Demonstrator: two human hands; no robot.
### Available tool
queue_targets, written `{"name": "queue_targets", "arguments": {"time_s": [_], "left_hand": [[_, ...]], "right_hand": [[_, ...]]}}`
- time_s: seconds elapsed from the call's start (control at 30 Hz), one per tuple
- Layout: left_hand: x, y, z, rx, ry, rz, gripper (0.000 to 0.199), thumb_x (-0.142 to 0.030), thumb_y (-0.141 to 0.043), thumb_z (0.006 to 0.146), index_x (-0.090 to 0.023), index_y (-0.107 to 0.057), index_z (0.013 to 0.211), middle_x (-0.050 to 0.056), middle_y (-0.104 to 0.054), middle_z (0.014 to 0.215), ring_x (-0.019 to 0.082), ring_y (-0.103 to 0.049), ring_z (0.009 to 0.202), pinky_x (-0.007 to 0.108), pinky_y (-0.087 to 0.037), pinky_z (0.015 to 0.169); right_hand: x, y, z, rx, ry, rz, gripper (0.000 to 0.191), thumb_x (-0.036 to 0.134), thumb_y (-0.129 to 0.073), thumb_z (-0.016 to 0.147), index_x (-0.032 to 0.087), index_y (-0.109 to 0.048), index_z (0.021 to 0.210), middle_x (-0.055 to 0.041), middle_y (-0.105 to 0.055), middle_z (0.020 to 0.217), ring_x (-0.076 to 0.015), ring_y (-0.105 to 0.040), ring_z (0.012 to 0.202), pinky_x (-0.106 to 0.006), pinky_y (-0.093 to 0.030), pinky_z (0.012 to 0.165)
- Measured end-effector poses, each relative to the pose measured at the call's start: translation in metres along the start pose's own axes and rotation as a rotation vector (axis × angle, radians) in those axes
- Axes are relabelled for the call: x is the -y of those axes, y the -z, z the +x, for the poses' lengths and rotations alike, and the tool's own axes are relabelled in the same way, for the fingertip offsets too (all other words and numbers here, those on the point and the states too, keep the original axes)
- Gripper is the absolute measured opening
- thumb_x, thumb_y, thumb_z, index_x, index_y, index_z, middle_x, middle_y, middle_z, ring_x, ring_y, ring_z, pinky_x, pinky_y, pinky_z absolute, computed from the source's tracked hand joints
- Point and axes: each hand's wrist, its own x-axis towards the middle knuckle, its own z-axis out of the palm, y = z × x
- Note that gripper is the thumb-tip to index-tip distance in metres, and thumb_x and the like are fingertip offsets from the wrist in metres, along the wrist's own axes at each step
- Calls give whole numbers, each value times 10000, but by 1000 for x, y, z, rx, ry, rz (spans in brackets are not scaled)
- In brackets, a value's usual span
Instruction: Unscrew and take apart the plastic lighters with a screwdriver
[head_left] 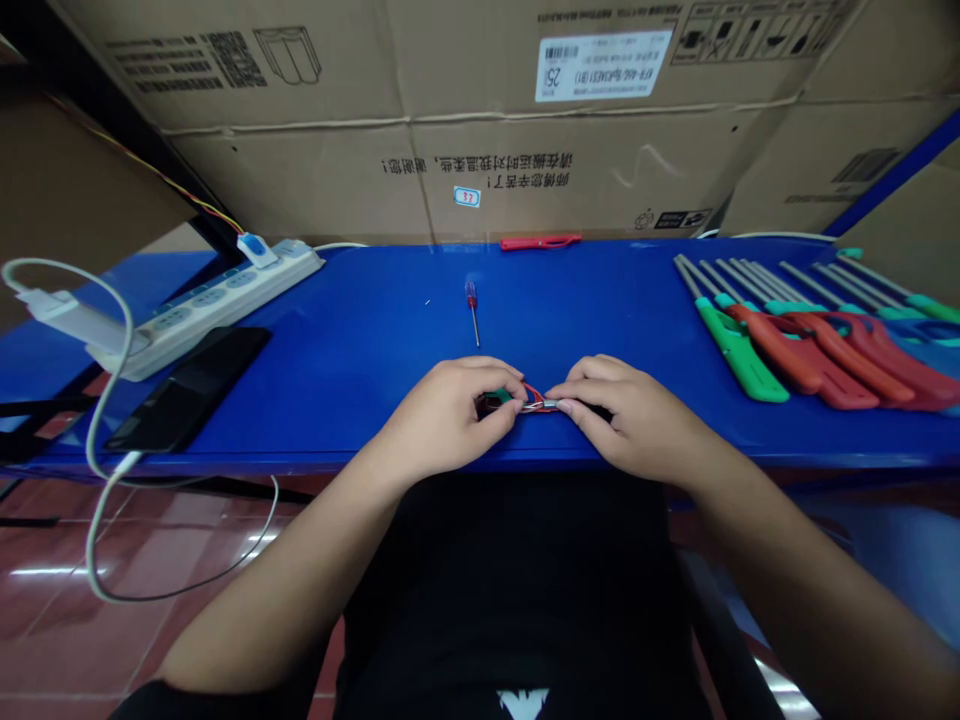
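Near the front edge of the blue table [360, 330], my left hand [469, 410] pinches thin red and white wires [535, 401], with a small green and dark part partly hidden under its fingers. Close by on the right, my right hand [619, 405] has thumb and fingertips closed on the other end of the wires, at a small silvery piece. A short gap separates the two hands. Beyond them a small screwdriver [472, 298] lies with its tip toward me.
Several green and red long-necked lighters [829, 360] lie at the right. On the left are a white power strip [217, 300], a black phone [191, 390] and a looping white cable [94, 500]. A red object [538, 243] rests before the cardboard box [315, 180].
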Motion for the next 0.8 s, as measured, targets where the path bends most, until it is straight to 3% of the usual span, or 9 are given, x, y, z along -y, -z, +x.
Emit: {"name": "queue_targets", "arguments": {"time_s": [0.1,0.3,0.8], "left_hand": [[-1,1,0,6,-10,10,144,-132,-613,878,-186,-741,920,50,-734,1089,177,-695,1026,308,-532,919],[-1,0,0,8,-4,26,146,-212,-632,901,-200,-750,986,68,-732,1126,211,-686,1064,357,-540,941],[-1,-4,1,5,28,79,131,-157,-600,929,-185,-727,930,56,-727,1110,192,-680,1065,353,-523,970]], "right_hand": [[0,-1,-1,-20,-29,-10,274,230,-475,998,185,-738,1064,-82,-655,949,-210,-595,912,-374,-493,831],[0,-1,-1,-33,-53,-43,278,230,-468,998,169,-735,1048,-83,-655,956,-213,-593,917,-374,-485,837],[-1,-2,0,-41,-16,-59,284,228,-490,987,155,-752,1068,-90,-656,938,-211,-595,898,-361,-483,831]]}}
